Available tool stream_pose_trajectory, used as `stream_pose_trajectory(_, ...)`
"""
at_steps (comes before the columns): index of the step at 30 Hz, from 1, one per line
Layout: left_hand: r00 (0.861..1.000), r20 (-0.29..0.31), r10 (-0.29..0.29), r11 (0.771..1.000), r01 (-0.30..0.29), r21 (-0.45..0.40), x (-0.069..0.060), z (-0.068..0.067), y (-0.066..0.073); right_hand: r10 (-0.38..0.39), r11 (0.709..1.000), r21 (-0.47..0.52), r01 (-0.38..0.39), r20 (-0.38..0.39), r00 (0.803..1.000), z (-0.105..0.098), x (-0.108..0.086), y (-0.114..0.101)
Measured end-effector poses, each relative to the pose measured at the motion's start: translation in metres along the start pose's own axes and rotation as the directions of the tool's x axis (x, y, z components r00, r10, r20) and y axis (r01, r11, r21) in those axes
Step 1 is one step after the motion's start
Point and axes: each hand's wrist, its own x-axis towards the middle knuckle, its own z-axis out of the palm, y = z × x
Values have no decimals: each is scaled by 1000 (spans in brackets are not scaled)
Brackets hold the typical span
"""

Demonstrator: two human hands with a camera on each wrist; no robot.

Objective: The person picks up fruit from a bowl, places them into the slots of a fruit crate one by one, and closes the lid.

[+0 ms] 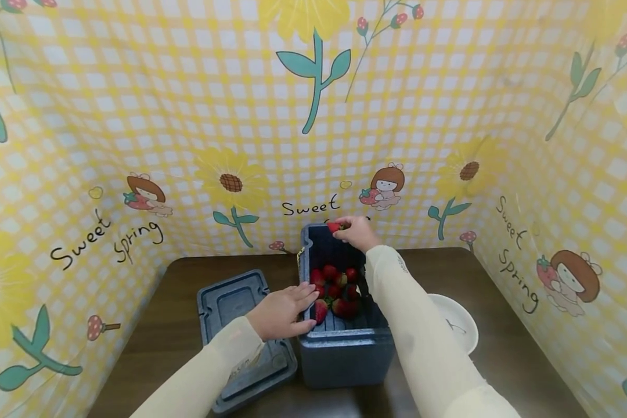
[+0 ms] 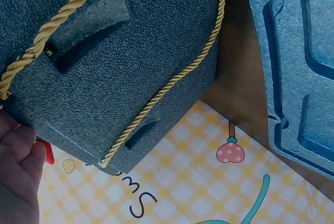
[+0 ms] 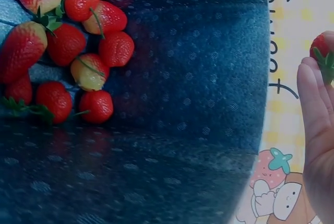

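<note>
My right hand [image 1: 359,233] pinches a strawberry [image 1: 334,227] above the far end of a dark grey-blue foam box [image 1: 345,363]. In the right wrist view, this strawberry [image 3: 319,46] shows green leaves between the fingers. My left hand [image 1: 287,310] rests on the box's left rim near the front corner, fingers fairly straight. Several red strawberries [image 1: 345,308] lie on the box floor; some look pale at one end in the right wrist view. Fingers [image 2: 21,156] with a bit of red beside them show at the left edge of the left wrist view.
The box's foam lid [image 1: 230,296] lies on the brown table [image 1: 151,325] left of the box. A white dish [image 1: 462,325] stands on the right, partly behind my right sleeve. Twisted golden rope [image 2: 162,92] runs along the box's side. A yellow checked cloth [image 1: 313,157] surrounds the table.
</note>
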Motion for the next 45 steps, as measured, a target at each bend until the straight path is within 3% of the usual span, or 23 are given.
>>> stream_pose_trajectory(5,1000,-6,8,1000,-8,0,0,1,-1,15,998,-59,-16,-16,1000,8,-1,7)
stream_pose_trajectory(10,1000,-12,4,1000,-4,13,1,3,-1,2,999,-53,-2,7,1000,14,-1,15)
stream_pose_trajectory(17,1000,3,13,1000,-12,-4,6,5,2,63,987,-146,-62,3,998,16,-7,24)
stream_pose_trajectory(30,1000,-3,-5,1000,5,-13,1,0,0,49,990,-139,-40,62,997,34,-5,24)
stream_pose_trajectory(39,1000,-7,-7,1000,7,-13,0,0,0,53,960,-280,-35,57,997,40,0,27)
stream_pose_trajectory(45,1000,5,-17,999,17,-33,-2,2,-3,72,957,-284,-59,35,997,44,0,26)
